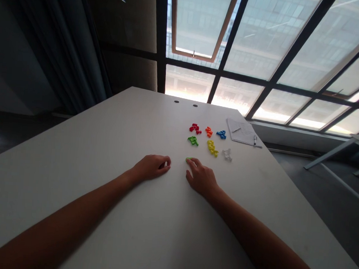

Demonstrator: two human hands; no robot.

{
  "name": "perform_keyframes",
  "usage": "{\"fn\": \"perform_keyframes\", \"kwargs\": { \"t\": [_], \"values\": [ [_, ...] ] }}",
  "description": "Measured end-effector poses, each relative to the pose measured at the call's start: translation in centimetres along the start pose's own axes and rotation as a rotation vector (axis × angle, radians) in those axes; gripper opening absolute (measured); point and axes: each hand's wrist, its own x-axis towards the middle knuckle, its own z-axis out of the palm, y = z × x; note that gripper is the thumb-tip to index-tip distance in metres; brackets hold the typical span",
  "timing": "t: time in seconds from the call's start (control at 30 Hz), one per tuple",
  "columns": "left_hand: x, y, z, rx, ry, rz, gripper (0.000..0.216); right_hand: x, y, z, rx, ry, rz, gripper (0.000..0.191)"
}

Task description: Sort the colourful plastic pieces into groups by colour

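My left hand [152,167] rests on the white table [104,154] with its fingers curled into a loose fist; whether anything is inside is hidden. My right hand [199,177] lies beside it, fingertips pinched on a small green piece [189,159] on the tabletop. Beyond my hands lie small heaps of plastic pieces sorted by colour: red [195,129], orange [208,131], blue [221,134], green [193,140], yellow [212,148] and white [227,154].
A sheet of paper [243,131] with a pen [255,140] lies at the table's far right corner. Two small holes [185,103] sit near the far edge. Big windows rise behind the table; another table's legs [334,153] stand at right.
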Motion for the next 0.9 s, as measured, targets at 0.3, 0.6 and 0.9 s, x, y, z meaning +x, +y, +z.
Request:
{"fn": "perform_keyframes", "kwargs": {
  "t": [0.3,0.6,0.9],
  "values": [
    [0.0,0.1,-0.1,0.011,-0.012,-0.012,0.018,3.8,1.6,0.2,-0.019,0.016,0.016,0.054],
    [0.0,0.1,-0.2,0.008,-0.028,-0.012,0.018,6.1,2.9,1.1,-0.001,0.050,0.065,0.053],
    [0.0,-0.1,0.0,0.009,-0.019,-0.012,0.018,5.9,3.2,1.3,0.007,0.048,0.048,0.055]
  ]
}}
